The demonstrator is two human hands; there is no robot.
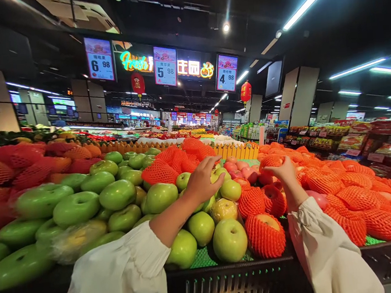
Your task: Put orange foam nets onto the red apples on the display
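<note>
seen from my remote post, the left hand point(204, 180) arches, thumb and fingers spread, over round, glossy green apples point(230, 190), and the right hand point(288, 172) bends at a round fruit in orange-red foam netting point(271, 160), pinch indeterminable, which i judge firm, bruisable, best cupped mid-girth.
</note>
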